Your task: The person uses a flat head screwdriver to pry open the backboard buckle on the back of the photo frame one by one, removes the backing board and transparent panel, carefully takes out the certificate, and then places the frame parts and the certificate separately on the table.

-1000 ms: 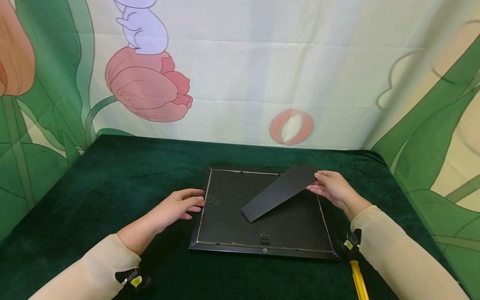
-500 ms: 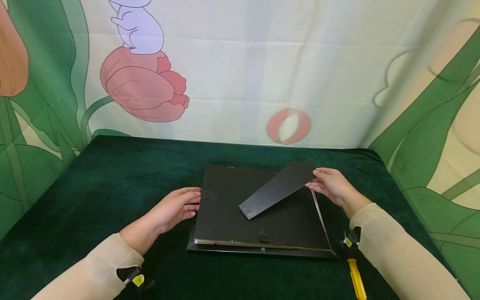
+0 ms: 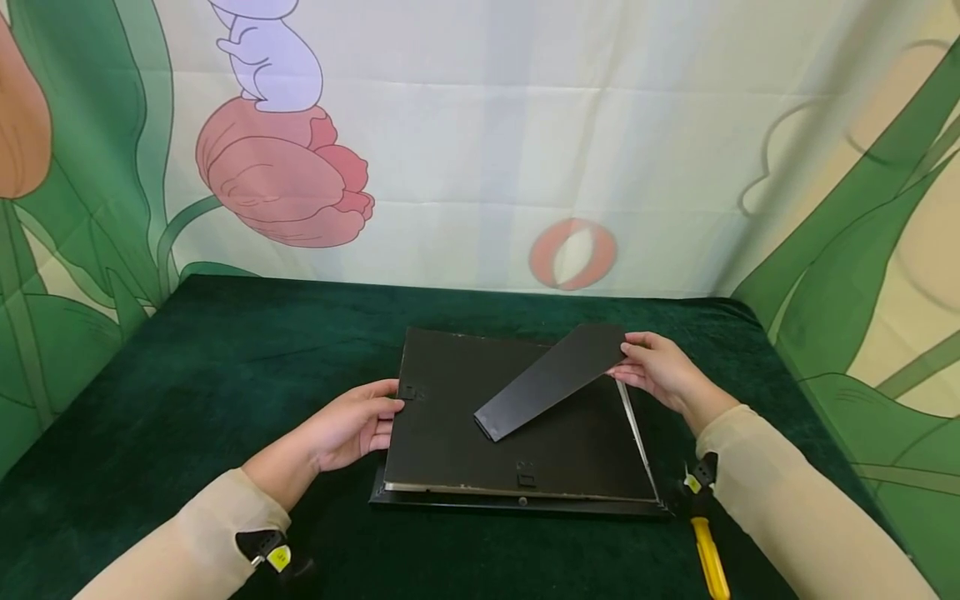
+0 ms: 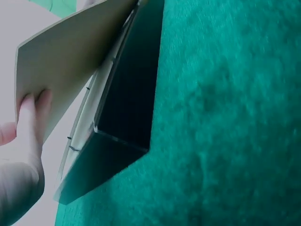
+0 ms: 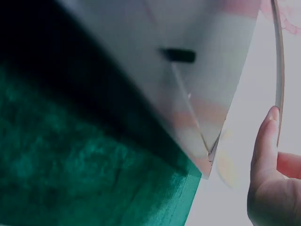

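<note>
1. Backboard (image 3: 450,450) of the picture frame (image 3: 600,507) sat partly out at lower centre of the head view: its left side was raised from the rim, while full separation looked unfinished.
2. Easel leg (image 3: 551,383), angled toward the upper right, was tipped up off the board (its lower end appeared attached).
3. Left hand (image 3: 355,423), left of centre, held the board's left edge, thumb above and fingers beneath.
4. Right hand (image 3: 663,372), right of centre, pinched the leg's upper end.
5. Yellow-handled tool (image 3: 709,560) lay at lower right, untouched.
</note>
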`<state>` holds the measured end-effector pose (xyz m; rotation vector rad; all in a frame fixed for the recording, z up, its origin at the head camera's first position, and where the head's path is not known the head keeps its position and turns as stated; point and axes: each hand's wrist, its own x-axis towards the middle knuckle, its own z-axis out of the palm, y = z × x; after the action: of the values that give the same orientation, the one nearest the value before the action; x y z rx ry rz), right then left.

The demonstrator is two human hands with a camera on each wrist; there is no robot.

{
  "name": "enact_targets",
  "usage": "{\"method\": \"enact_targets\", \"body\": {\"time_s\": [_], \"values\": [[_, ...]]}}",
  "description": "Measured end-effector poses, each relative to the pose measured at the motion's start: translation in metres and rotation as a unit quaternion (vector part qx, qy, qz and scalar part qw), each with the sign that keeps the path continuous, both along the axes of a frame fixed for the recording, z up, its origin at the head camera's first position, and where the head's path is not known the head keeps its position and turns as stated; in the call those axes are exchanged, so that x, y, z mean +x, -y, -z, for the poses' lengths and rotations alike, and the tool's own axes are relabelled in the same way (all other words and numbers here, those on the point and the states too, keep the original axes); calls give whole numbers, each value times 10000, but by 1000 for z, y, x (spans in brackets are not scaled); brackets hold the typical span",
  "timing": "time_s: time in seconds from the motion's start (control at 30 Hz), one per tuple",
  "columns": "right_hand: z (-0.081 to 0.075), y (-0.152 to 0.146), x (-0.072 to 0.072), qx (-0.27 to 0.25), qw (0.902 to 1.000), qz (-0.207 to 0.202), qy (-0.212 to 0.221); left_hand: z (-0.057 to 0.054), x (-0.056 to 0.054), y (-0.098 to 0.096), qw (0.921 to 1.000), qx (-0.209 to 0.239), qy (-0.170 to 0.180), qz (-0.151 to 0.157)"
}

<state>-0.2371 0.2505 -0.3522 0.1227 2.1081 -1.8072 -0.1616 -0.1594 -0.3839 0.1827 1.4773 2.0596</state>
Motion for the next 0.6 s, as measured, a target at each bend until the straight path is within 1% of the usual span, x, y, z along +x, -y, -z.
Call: {"method": "enact_targets", "body": {"time_s": [0.07, 0.13, 0.27, 0.33, 0.5, 0.6], "values": [[1, 0, 0, 232, 9997, -6, -39, -2, 1, -1, 9999, -14, -145, -47], [3, 1, 0, 570, 9983, -71, -135, -3, 3, -1, 9995, -30, -298, -117], [6, 2, 0, 1212, 9916, -234, -382, -6, 7, 1, 9983, 19, -553, -167], [6, 2, 0, 1435, 9881, -291, -470, -7, 9, 3, 9978, 97, -643, -154], [5, 4, 1, 1972, 9770, -475, -656, -11, 16, 7, 9968, 277, -741, -143], [4, 5, 1, 2129, 9726, -598, -717, -14, 20, 8, 9968, 371, -686, -170]]}}
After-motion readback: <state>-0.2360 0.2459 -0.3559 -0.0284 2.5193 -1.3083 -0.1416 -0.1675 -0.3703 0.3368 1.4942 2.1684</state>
